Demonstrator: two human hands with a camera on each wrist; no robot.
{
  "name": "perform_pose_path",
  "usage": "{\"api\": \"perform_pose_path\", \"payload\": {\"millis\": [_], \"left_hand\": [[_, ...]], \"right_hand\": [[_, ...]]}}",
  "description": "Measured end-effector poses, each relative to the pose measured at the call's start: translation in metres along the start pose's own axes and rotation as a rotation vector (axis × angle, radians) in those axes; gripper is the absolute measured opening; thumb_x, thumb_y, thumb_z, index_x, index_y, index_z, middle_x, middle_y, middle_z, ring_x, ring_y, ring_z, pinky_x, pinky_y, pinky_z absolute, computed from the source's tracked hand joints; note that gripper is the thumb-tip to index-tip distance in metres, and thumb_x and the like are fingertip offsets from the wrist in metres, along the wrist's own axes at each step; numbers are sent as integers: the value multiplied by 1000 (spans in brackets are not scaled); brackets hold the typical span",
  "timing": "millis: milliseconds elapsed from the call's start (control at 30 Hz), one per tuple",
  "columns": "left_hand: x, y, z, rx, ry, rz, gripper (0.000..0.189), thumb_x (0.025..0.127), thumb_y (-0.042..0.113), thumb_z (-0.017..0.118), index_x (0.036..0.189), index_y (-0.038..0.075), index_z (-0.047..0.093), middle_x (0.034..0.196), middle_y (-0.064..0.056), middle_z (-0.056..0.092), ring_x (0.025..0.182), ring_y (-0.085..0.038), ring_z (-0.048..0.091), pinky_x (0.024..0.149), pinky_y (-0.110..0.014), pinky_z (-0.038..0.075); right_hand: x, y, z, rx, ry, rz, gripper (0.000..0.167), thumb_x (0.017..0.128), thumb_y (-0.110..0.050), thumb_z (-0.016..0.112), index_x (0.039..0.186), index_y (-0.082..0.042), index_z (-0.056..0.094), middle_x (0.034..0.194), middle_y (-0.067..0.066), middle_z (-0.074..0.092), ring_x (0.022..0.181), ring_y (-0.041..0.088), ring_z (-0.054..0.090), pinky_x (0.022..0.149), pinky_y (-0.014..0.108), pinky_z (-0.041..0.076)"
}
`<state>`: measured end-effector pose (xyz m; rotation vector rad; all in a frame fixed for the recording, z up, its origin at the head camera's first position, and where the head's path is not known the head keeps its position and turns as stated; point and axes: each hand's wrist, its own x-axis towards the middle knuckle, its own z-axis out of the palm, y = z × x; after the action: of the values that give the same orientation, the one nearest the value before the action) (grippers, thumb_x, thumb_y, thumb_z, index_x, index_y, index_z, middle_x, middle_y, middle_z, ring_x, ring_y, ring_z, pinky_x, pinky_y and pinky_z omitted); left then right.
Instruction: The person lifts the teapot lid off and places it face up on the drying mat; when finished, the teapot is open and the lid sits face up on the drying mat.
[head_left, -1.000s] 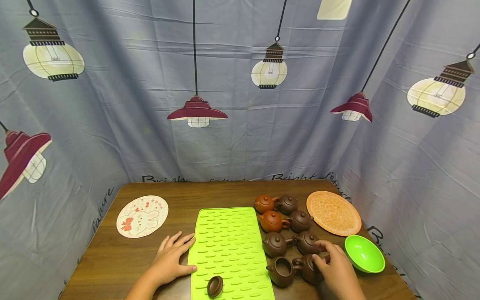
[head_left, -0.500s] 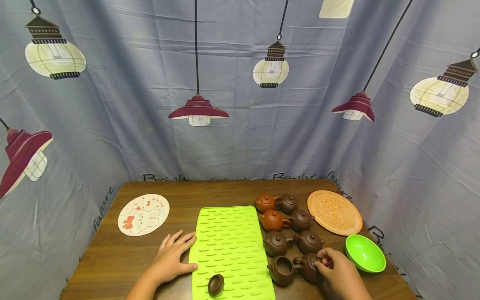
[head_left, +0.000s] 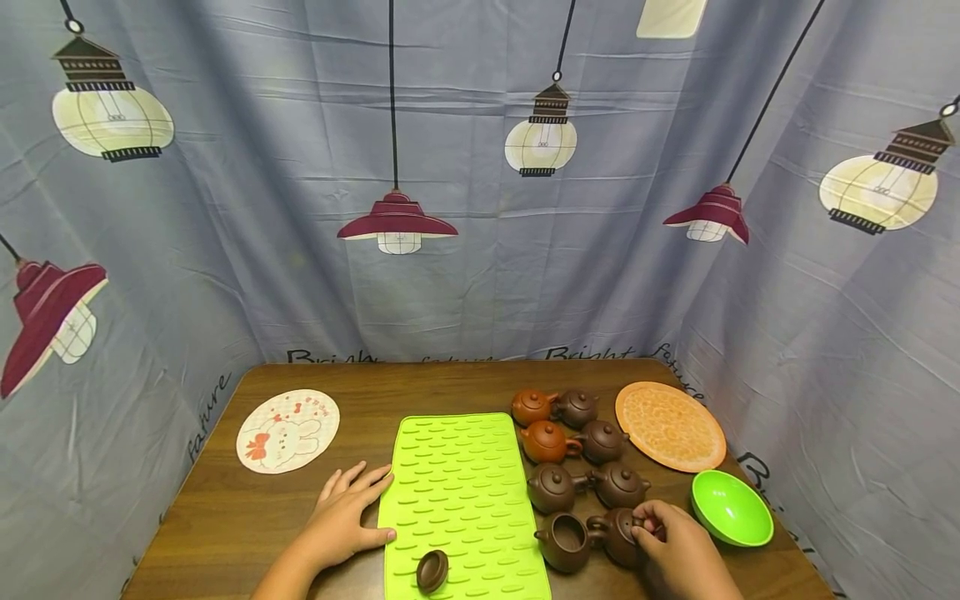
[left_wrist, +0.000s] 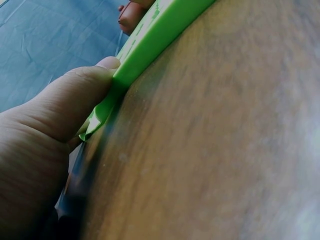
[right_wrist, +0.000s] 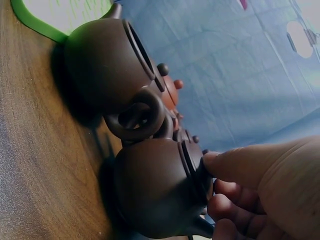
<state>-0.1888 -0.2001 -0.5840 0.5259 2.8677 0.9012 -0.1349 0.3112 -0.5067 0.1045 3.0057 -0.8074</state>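
Head view: one wooden table (head_left: 360, 383) before a grey-blue curtain (head_left: 465, 292) printed with lamps. Left hand (head_left: 345, 517), fingers straight and spread wide, fingertips and thumb at the near-left edge of a green mat (head_left: 465, 500) — nothing gripped. On the mat's near end, one loose lid (head_left: 432, 572), brown, tilted, its hollow side showing. Right hand (head_left: 678, 542), thumb and forefinger drawn together, pinched the lid (head_left: 627, 525) of the nearest right-hand teapot (head_left: 615, 546), brown; the remaining fingers were bent. Just beside it stood one uncovered teapot (head_left: 566, 563), brown, near the mat's right edge. Beyond these, in two columns: four brown teapots (head_left: 552, 487) and two reddish teapots (head_left: 546, 443), all lidded. To their right, one orange round mat (head_left: 670, 427) and one green bowl (head_left: 731, 518); at the table's far left, one white round mat (head_left: 288, 432) with a rabbit design. Left wrist view: thumb extended, its tip resting on the green mat's edge; the other fingers were mostly hidden. Right wrist view: thumb tip against the top of the pinched lid, which sat at the teapot's mouth, the other fingers curled beneath the thumb; the knob was hidden. The two nearest teapots stood handle to handle — whether these touched could not be told.
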Motion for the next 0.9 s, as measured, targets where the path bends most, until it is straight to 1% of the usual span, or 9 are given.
{"api": "perform_pose_path", "payload": {"millis": [233,533,800,900], "left_hand": [[0,0,0,-10,8,3,95,82,68,78,156,14,52,168,1,40,159,-42,21,127,-68,-3],[0,0,1,3,7,5,95,82,70,77,155,14,53,167,2,41,158,-42,21,127,-68,-2],[0,-1,1,2,8,11,96,81,71,76,155,14,52,167,1,41,158,-43,22,126,-69,-2],[0,-1,1,1,9,13,96,81,71,76,155,14,52,167,1,41,158,-44,22,126,-70,-2]], "right_hand": [[1,1,0,-5,-8,-10,11,93,-14,78,100,-15,70,85,-7,60,78,6,53,67,25,46],[3,-1,-2,-20,-29,-15,11,93,-13,77,98,-15,68,83,-7,60,76,7,54,66,26,47],[2,-3,-7,-7,-48,-9,9,95,-15,76,98,-16,67,83,-7,58,74,7,52,65,25,46],[2,-4,-8,4,-49,-14,10,97,-18,74,98,-18,65,82,-6,56,72,7,50,64,25,43]]}}
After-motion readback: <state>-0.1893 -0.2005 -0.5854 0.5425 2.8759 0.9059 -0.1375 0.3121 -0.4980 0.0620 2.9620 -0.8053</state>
